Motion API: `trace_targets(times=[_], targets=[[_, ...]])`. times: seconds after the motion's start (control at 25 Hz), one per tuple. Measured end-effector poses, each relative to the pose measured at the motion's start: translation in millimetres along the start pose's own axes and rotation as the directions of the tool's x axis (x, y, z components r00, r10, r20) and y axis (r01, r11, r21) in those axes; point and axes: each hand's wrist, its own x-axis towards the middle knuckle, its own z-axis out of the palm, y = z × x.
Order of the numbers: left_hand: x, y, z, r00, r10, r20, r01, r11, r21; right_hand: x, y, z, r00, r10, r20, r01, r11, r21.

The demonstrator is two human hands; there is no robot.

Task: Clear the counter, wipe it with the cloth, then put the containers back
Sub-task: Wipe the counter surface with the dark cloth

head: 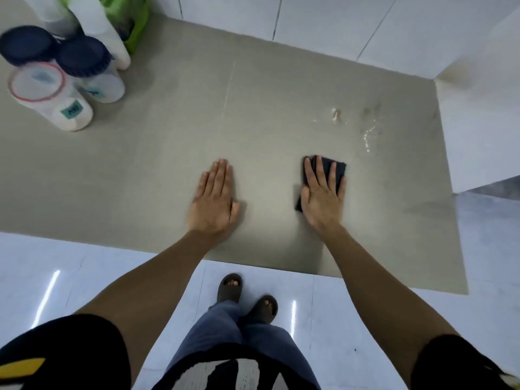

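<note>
My right hand (pixel 323 194) lies flat with straight fingers on a folded dark cloth (pixel 339 168), pressing it onto the grey counter (pixel 168 153). Only the cloth's far and left edges show from under the hand. My left hand (pixel 215 199) rests palm down on the bare counter, a little to the left of the cloth. Several clear plastic containers stand together at the counter's far left: one with a red-rimmed lid (pixel 47 94) and two with dark blue lids (pixel 87 66), (pixel 26 45).
A wet patch with droplets (pixel 365 128) glistens beyond the cloth, towards the right wall. A white bottle (pixel 101 29) and a green basket (pixel 138 26) stand behind the containers. White tiled walls (pixel 478 114) close the counter at the back and right. My feet stand below the front edge.
</note>
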Motion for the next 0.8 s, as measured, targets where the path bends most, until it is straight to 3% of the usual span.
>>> trace_targets(times=[0.08,0.2,0.32,0.52,0.8], targets=[[1.1,-0.3,0.6,1.000,0.003,-0.001,-0.003,1.000,0.010,17.8,-39.8,0.6,1.000,-0.018,0.008,0.018,0.999,0.041],[0.7,-0.2,-1.9,1.000,0.013,0.013,-0.014,1.000,0.012,-15.7,-80.5,9.9,0.977,-0.212,0.009,0.211,0.977,0.016],[5.6,-1.5,-8.9,0.999,0.053,0.006,-0.053,0.999,-0.009,-70.4,-52.6,17.4,0.944,-0.329,0.003,0.329,0.944,-0.005],[66.4,33.4,-20.4,0.994,0.109,0.003,-0.109,0.993,-0.048,-65.8,43.1,13.5,0.988,-0.145,-0.044,0.143,0.989,-0.046],[158.1,64.3,-10.1,1.000,0.027,0.005,-0.027,1.000,-0.008,57.3,115.0,-9.1,0.999,-0.007,-0.043,0.006,1.000,-0.018]])
